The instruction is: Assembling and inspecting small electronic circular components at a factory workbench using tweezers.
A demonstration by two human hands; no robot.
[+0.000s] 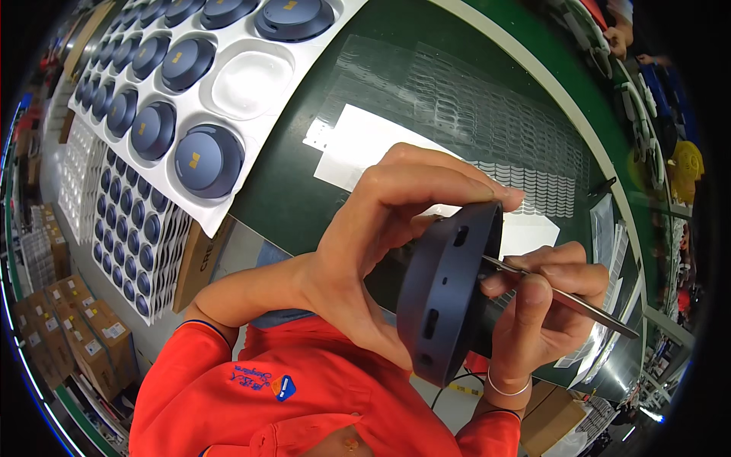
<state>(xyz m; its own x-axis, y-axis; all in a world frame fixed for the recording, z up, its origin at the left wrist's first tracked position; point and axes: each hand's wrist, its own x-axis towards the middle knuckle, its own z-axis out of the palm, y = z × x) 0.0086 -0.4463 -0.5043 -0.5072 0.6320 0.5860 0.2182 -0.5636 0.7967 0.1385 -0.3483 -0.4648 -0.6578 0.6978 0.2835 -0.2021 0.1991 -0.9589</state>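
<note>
While held on edge above bench (396, 68), round dark-blue shell (449, 293), matte plastic, slotted rim, sits clamped in left hand (381, 228) fingers. Right hand (541, 305) fingers pinch metal tweezers (567, 298), tips at shell's inner face. Fitting looks underway, not finished. White moulded tray (251, 80): many glossy caps seated, one pocket vacant.

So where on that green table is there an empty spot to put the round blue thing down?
The green table is bare in the strip between the white tray of blue caps and the white sheet, and again along its far pale edge above the clear film sheets. It is crowded at the tray, and at the right end, where more sheets pile up.
</note>
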